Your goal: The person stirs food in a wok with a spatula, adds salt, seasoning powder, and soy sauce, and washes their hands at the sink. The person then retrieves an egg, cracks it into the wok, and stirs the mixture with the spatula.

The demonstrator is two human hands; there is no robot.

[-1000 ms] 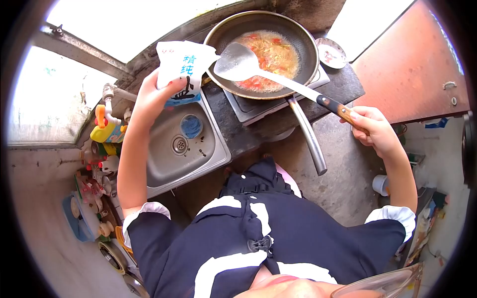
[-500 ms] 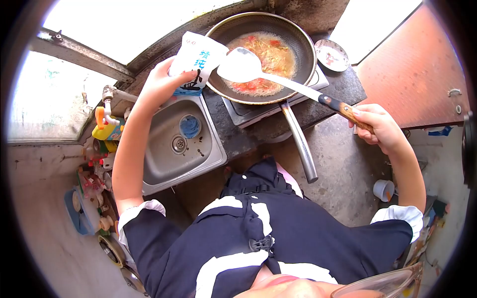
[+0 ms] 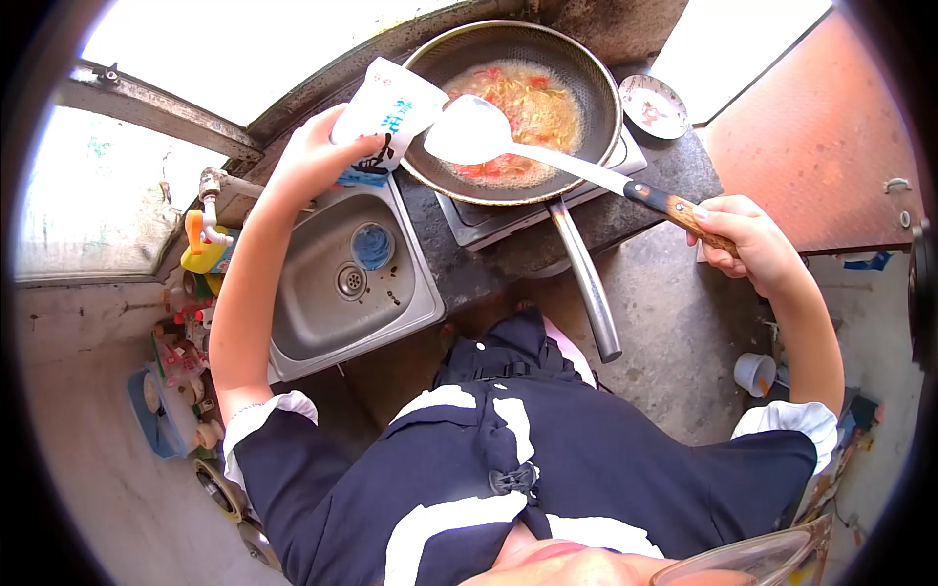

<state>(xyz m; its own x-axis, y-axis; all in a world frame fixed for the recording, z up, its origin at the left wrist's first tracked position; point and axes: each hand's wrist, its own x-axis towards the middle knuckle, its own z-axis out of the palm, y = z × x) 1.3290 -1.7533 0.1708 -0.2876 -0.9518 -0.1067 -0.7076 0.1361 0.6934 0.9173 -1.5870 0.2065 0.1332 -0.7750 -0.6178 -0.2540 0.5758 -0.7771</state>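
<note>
Perhaps too much could pour at once if the left hand [image 3: 327, 148] tilted or squeezed the bag [image 3: 394, 98] harder; a wobble of the right hand [image 3: 740, 241], gripping far from the spatula's [image 3: 469, 131] head, might spill anything on it into the pan [image 3: 600, 90]. The bag is pinched low down, thumb across its print, the other fingers mostly hidden behind. Its upper end leans toward the head, beside the pan's left rim; contact is unclear. The right fingers curl shut around the handle.
</note>
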